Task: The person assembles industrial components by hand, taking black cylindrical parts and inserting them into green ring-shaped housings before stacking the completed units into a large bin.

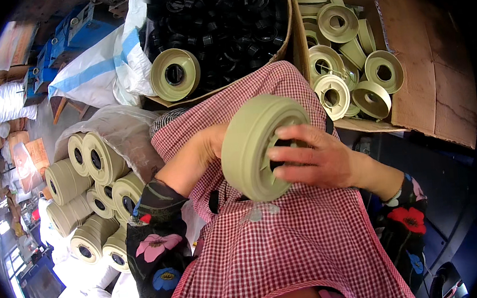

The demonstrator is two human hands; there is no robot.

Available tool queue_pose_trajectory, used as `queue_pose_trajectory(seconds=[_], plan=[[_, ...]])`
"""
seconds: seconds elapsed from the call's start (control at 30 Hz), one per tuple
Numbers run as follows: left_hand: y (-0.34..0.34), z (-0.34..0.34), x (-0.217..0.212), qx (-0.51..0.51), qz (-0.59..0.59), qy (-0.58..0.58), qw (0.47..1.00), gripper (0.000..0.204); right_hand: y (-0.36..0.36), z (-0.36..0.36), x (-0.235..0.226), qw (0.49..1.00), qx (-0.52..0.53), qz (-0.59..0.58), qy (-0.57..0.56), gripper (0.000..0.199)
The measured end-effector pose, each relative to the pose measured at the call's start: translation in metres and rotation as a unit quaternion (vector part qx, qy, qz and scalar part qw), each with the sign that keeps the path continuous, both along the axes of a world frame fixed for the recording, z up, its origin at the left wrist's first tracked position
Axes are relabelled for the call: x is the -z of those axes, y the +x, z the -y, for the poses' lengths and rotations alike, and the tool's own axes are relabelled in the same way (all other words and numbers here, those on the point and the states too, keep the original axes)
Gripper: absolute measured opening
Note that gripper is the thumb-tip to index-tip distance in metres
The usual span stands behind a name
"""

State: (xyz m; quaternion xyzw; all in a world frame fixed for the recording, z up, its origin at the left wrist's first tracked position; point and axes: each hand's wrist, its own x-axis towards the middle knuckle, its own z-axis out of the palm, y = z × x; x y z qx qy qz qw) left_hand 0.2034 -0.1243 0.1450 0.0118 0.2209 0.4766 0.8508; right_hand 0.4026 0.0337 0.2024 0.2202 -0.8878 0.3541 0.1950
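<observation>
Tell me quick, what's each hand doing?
Left hand: behind the beige wheel, holding it; fingers hidden.
Right hand: closed on the wheel, fingers in its hub.

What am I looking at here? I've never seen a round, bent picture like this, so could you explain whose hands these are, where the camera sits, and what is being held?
The camera is worn on a person's head and looks down, so its wide lens bends the edges. The two forearms coming up from below are that person's own, over a red checked apron. Both hands hold one beige plastic wheel: the right hand has fingers on its dark hub, while the left hand is behind it, its grip mostly hidden. Ahead, one cardboard box holds small black parts, with another beige wheel resting at its edge. A second box holds loose beige wheel halves. At the left lies a pile of stacked finished wheels beside white sacks.
</observation>
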Motion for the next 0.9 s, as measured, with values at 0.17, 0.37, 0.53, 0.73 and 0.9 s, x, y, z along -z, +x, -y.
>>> queue_pose_trajectory(seconds=[0.17, 0.37, 0.53, 0.73, 0.9], plan=[[0.005, -0.012, -0.009, -0.017, -0.153, -0.017, 0.988, 0.041, -0.005, -0.011, -0.002, 0.999, 0.008, 0.023, 0.039, 0.048], [0.017, -0.030, -0.029, -0.067, -0.457, 0.106, 0.881, 0.048, -0.003, -0.001, 0.016, 0.926, 0.152, 0.172, -0.299, 0.071], [-0.004, -0.024, -0.035, -0.020, -0.539, 0.207, 0.817, 0.047, -0.006, -0.005, 0.049, 0.480, -0.022, 0.467, -0.743, 0.050], [-0.002, -0.034, -0.046, -0.094, -0.599, 0.229, 0.761, 0.065, -0.023, 0.010, 0.033, 0.919, 0.290, 0.209, -0.165, 0.032], [-0.004, -0.037, -0.036, -0.073, -0.685, 0.208, 0.695, 0.057, -0.041, 0.026, 0.039, 0.809, 0.267, 0.198, -0.486, 0.037]])
